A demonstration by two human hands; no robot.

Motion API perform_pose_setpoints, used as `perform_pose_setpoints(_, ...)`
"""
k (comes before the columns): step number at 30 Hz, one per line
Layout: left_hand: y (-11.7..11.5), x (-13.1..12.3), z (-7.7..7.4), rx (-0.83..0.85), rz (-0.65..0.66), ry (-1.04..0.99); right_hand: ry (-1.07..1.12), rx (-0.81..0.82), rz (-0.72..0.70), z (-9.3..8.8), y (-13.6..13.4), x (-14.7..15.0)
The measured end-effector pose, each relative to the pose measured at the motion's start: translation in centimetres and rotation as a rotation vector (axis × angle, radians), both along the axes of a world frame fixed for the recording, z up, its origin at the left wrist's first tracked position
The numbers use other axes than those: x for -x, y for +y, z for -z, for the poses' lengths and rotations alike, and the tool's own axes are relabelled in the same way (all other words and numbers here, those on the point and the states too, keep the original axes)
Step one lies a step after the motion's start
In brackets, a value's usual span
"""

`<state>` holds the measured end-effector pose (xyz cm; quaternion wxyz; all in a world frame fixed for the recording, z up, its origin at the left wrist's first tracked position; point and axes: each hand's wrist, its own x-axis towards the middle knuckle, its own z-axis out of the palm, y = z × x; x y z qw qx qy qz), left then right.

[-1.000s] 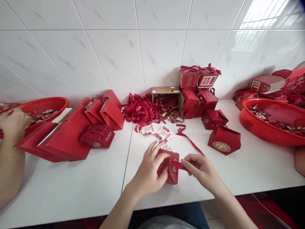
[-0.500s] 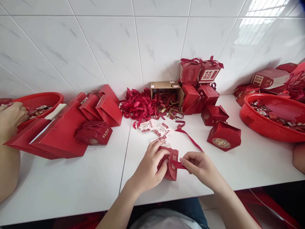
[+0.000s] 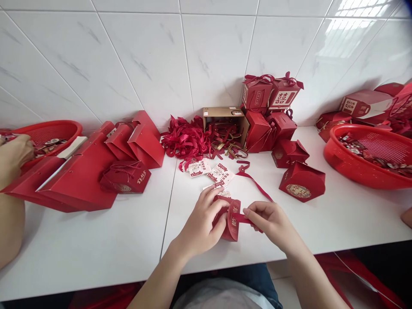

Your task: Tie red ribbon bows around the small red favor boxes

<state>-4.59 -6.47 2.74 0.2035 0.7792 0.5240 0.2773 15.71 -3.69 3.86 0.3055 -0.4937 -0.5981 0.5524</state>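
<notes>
While the red box is held near the front edge of the white surface, it is gripped by the left hand, whose fingers are closed round its left side. Whether the box rests on the surface cannot be told. A red ribbon is pinched at the box's top between thumb and forefinger of the right hand. Its free length trails back over the surface, past the printed cards. For this step to go well, the box is best steadied firmly without its thin walls being crushed. The ribbon should be drawn flat and evenly, so that it is not twisted and the paper is not torn. A co-worker's hand is seen at the far left, by a red basket.
</notes>
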Motion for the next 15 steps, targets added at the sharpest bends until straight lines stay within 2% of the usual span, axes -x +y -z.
perform_pose_setpoints(8, 0.3, -0.2, 0.0, -0.011, 0.003, -0.048, -0.015, -0.027, -0.055, 0.4, 0.1, 0.9)
perform_pose_setpoints(11, 0.3, 0.1, -0.2, 0.008, 0.021, -0.069, -0.08, -0.171, -0.074, 0.8, 0.1, 1.0)
perform_pose_setpoints(15, 0.5, 0.7, -1.2, 0.016, 0.058, -0.072, -0.149, -0.441, -0.015, 0.7, 0.5, 1.6)
